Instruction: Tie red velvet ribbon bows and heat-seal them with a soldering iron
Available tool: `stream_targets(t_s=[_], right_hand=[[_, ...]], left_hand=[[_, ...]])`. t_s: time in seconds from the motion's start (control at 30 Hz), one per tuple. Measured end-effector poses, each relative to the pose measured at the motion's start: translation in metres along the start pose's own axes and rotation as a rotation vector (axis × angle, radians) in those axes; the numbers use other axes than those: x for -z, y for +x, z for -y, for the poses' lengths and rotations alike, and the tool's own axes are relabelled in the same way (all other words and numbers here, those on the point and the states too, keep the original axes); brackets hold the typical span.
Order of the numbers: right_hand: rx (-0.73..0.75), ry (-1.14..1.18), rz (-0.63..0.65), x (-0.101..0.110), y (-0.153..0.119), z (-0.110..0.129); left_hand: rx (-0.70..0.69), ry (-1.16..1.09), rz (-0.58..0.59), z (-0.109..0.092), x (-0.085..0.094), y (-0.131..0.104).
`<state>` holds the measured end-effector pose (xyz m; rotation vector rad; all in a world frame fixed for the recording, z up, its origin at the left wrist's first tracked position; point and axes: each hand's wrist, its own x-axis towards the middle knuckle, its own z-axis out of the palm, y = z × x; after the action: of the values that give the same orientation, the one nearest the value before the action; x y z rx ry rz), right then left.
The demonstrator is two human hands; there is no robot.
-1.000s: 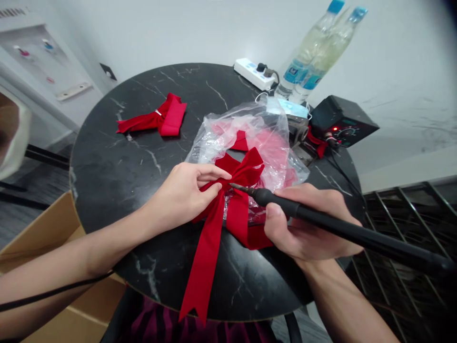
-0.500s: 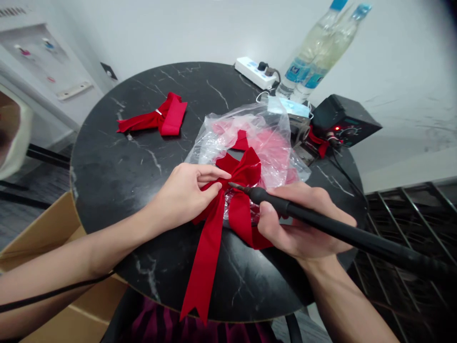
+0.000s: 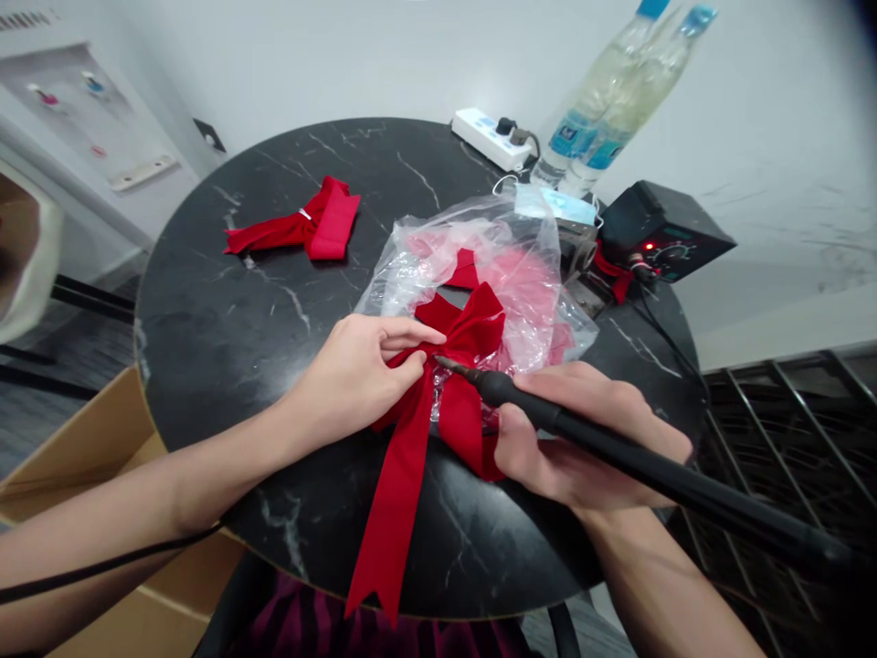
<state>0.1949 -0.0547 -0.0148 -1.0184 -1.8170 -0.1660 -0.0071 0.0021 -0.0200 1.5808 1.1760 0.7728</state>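
A red ribbon bow lies partly on a clear plastic bag, one notched tail hanging over the table's front edge. My left hand pinches the bow near its knot between thumb and fingers. In my right hand is a black soldering iron, gripped like a pen. Its metal tip points left and is at the knot, close to my left fingertips; whether it touches the ribbon I cannot tell. More red ribbon shows through the bag.
Another red bow lies at the back left of the round black table. Behind are a power strip, two bottles, a blue mask and a black control box with a red light.
The iron's tip has shifted slightly left and down at the knot, its handle tilting a little. My left hand keeps its pinch, nearly unmoved.
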Motion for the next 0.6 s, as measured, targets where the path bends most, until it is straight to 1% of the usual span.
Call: stream_targets(t_s=[0.13, 0.2, 0.3, 0.47, 0.53, 0.6], right_hand=[[0.072, 0.051, -0.025, -0.002, 0.002, -0.004], [0.100, 0.077, -0.012, -0.003, 0.002, -0.006], [0.111, 0.090, 0.027, -0.003, 0.003, -0.007], [0.100, 0.072, 0.044, -0.006, 0.007, -0.003], [0.109, 0.069, 0.068, -0.001, 0.007, -0.003], [0.075, 0.045, 0.085, 0.010, 0.005, -0.006]], left_hand=[[0.015, -0.002, 0.007, -0.002, -0.001, 0.000], [0.027, -0.019, 0.011, -0.001, 0.000, 0.000], [0.054, -0.055, 0.022, 0.001, 0.002, 0.000], [0.094, -0.089, 0.036, 0.002, 0.002, 0.003], [0.099, -0.093, 0.037, 0.001, 0.002, 0.004], [0.104, -0.100, 0.041, 0.000, 0.002, 0.005]])
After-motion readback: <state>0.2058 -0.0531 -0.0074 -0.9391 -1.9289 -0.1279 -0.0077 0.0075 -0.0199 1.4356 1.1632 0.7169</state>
